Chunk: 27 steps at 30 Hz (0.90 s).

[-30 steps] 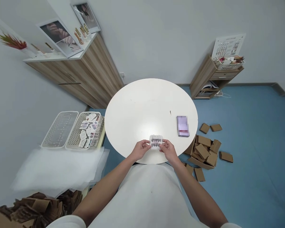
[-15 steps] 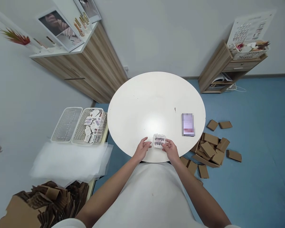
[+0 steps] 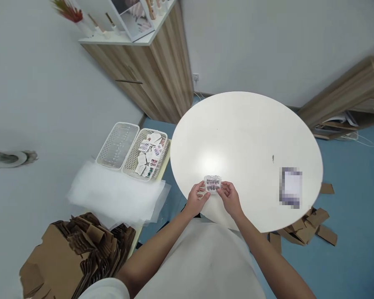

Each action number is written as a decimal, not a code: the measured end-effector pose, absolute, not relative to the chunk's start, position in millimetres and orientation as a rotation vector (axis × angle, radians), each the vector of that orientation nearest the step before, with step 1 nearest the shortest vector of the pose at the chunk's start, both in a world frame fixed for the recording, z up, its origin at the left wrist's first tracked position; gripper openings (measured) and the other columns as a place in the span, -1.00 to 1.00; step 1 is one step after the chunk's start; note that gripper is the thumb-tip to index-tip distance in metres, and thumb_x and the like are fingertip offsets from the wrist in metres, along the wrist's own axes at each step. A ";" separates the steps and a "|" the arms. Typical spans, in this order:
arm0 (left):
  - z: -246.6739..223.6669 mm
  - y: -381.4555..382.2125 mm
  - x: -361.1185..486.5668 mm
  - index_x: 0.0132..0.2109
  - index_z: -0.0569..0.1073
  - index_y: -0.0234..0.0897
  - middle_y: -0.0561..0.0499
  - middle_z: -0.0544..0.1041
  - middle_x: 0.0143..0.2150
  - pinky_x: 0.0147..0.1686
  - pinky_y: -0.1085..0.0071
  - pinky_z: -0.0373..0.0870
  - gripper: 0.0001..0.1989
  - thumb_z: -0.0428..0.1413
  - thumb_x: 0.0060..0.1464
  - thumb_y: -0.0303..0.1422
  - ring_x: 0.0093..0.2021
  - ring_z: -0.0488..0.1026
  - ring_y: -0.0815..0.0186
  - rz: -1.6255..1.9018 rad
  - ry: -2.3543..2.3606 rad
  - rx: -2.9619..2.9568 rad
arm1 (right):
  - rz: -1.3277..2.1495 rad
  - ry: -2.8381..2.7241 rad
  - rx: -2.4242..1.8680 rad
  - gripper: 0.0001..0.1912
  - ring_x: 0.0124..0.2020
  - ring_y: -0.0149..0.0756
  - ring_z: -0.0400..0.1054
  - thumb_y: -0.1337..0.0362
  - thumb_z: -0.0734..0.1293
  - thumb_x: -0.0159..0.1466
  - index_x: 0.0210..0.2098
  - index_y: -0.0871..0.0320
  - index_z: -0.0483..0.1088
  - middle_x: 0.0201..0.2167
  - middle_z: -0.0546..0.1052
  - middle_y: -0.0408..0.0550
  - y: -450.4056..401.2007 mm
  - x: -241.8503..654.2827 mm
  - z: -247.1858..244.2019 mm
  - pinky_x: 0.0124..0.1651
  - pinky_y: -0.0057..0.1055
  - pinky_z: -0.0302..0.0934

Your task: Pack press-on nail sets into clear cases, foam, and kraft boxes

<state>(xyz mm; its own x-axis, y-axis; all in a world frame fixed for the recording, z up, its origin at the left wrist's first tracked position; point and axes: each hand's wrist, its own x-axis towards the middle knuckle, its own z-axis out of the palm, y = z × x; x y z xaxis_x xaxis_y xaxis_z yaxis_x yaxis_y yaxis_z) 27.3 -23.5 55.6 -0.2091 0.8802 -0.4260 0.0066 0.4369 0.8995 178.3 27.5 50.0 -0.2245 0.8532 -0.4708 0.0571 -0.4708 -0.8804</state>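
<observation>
Between my hands is a small clear plastic box of press-on nails (image 3: 212,183), with two rows of dark, patterned nails showing inside. My left hand (image 3: 196,200) is closed on its left side, thumb at the lower edge. On the right side, my right hand (image 3: 231,199) grips the box with thumb and fingers. The box is at the near edge of the round white table (image 3: 246,137).
A blurred-out rectangular item (image 3: 291,187) lies on the table's right. To my left are a white basket of small cards (image 3: 148,155), an empty-looking clear-bottomed basket (image 3: 117,145), translucent sheets (image 3: 118,191) and flattened cardboard (image 3: 56,261). Small cardboard boxes (image 3: 308,226) lie on the floor at right.
My left hand has come in and taken hold of the box's left side; before, it was apart from it. My view has turned toward the left.
</observation>
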 end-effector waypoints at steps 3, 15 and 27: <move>50.7 -19.5 -4.7 0.12 0.18 -0.16 -0.11 0.24 0.02 -0.18 0.41 0.29 -0.45 0.07 -0.03 -0.20 -0.05 0.25 0.26 0.984 1.641 0.803 | 1.679 -1.293 -1.517 -0.50 -0.06 -0.19 0.24 0.07 0.32 0.03 -0.05 0.02 0.21 -0.08 0.34 -0.01 31.7 142.2 44.6 -0.07 -0.20 0.18; 23.9 22.6 -117.6 0.17 0.06 -0.13 -0.09 0.18 -0.02 -0.22 0.36 0.33 -0.41 0.03 -0.01 -0.19 -0.05 0.25 0.24 0.797 1.772 1.030 | 1.610 -1.608 -1.636 -0.35 -0.13 -0.25 0.23 0.04 0.27 0.07 0.12 0.00 0.05 -0.10 0.25 -0.02 59.4 30.8 20.3 -0.13 -0.24 0.25; 1.4 45.4 -141.3 0.18 0.02 -0.19 -0.13 0.17 0.05 -0.12 0.29 0.30 -0.41 -0.01 -0.01 -0.40 0.03 0.21 0.22 0.797 1.789 1.147 | 1.458 -1.760 -1.753 -0.35 -0.19 -0.26 0.22 0.19 0.22 0.12 0.17 0.06 -0.03 -0.15 0.24 0.00 86.7 -5.7 11.8 -0.18 -0.26 0.25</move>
<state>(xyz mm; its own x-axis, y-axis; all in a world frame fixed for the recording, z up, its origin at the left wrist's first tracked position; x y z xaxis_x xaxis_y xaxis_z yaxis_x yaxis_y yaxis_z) -141.3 45.4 1.4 -0.2234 0.9235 -0.3118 0.3859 0.3775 0.8417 -5.7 86.7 11.8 -0.2378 0.8618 -0.4480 0.6007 -0.2320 -0.7651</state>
